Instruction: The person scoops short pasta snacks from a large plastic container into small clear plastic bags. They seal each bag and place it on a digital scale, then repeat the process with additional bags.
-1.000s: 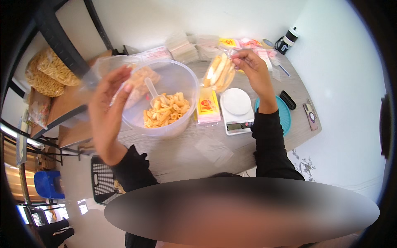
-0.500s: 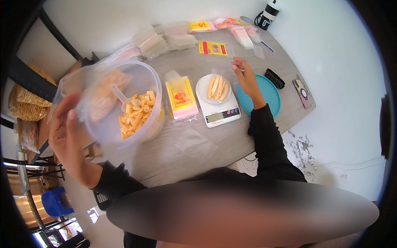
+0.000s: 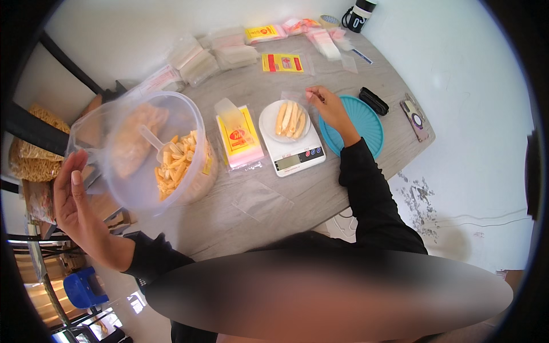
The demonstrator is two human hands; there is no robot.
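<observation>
Long pale-yellow snack sticks (image 3: 290, 121) lie in a small clear bag (image 3: 294, 96) on the white digital kitchen scale (image 3: 291, 150). My right hand (image 3: 330, 108) hangs over the turquoise lid (image 3: 357, 128), fingers curled together at the bag's far right edge. Whether they pinch the plastic is too small to tell. To the left, a clear plastic tub (image 3: 197, 108) lies tipped toward me, with broken snack pieces (image 3: 174, 166) and a scoop (image 3: 151, 137) inside. Beyond the tub's left side my left hand (image 3: 83, 211) is raised, fingers extended, thumb apart, holding nothing.
A yellow-and-pink pack of bags (image 3: 241, 140) lies between tub and scale, a flat clear bag (image 3: 262, 200) nearer me. Stacks of bags (image 3: 234, 54) line the wall. At right are a black case (image 3: 374, 101), a phone (image 3: 414, 120) and, farther back, a tumbler (image 3: 360, 16).
My right hand has come down and left, closer to the bag on the scale, its fingers drawing together. My left hand has shifted slightly outward. The view has turned a little.
</observation>
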